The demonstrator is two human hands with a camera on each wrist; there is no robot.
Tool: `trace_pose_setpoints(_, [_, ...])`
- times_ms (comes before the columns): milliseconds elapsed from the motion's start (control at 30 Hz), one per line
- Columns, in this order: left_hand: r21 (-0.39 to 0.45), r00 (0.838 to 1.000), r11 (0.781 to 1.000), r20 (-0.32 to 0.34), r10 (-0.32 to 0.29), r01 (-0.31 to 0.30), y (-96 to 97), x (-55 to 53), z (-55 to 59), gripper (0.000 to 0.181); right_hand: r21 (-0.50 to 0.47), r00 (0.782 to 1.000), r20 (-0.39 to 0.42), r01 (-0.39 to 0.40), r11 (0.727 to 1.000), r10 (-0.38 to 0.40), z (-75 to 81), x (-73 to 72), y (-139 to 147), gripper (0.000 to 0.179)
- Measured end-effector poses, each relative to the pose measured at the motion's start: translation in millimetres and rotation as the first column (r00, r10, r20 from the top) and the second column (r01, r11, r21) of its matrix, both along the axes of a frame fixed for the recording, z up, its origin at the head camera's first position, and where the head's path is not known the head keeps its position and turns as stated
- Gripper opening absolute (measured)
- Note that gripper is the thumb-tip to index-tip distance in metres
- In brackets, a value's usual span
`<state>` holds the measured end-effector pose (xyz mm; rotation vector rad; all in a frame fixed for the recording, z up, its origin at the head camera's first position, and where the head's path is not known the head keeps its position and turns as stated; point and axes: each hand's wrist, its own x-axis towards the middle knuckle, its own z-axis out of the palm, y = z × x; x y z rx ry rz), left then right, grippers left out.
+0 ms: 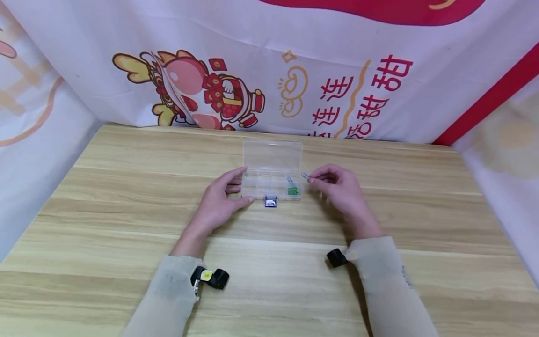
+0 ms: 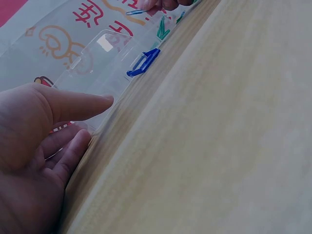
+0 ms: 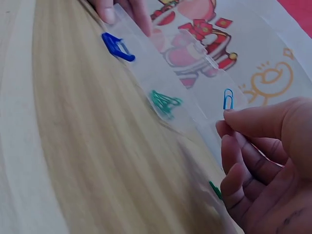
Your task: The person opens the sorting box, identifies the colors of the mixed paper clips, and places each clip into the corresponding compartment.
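Note:
A clear plastic compartment box (image 1: 264, 186) lies on the table, its transparent lid (image 1: 273, 155) raised at the back and its blue latch (image 1: 271, 201) hanging at the front. My left hand (image 1: 219, 199) holds the box's left end, thumb along the front and fingers at the side and back. Between thumb and index finger, my right hand (image 1: 338, 189) pinches a blue paper clip (image 3: 228, 99) just beyond the box's right end. Several green paper clips (image 3: 165, 103) lie in the front right compartment. Behind them is a blue paper clip (image 1: 290, 179).
The wooden table (image 1: 269, 262) runs back to a printed cloth (image 1: 189, 28) hanging behind it. A small green piece (image 3: 215, 190) shows beside my right fingers in the right wrist view; what it rests on is hidden. Both sleeves carry black wrist mounts (image 1: 219, 279).

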<state>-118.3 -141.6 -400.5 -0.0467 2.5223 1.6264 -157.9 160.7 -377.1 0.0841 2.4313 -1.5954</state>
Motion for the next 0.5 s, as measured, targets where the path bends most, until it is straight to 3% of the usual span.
trace_pose_setpoints(267, [-0.007, 1.0, 1.0, -0.005, -0.004, 0.004, 0.3, 0.1, -0.5, 0.078, 0.023, 0.999, 0.02, 0.025, 0.999, -0.026, -2.5, 0.2, -13, 0.017])
trace_pose_setpoints(500, [-0.006, 1.0, 1.0, -0.001, 0.002, -0.002, 0.1, 0.6, -0.6, 0.078, 0.049, 1.0, -0.019, 0.018, 0.999, -0.017, -1.0, 1.0, -20, 0.017])
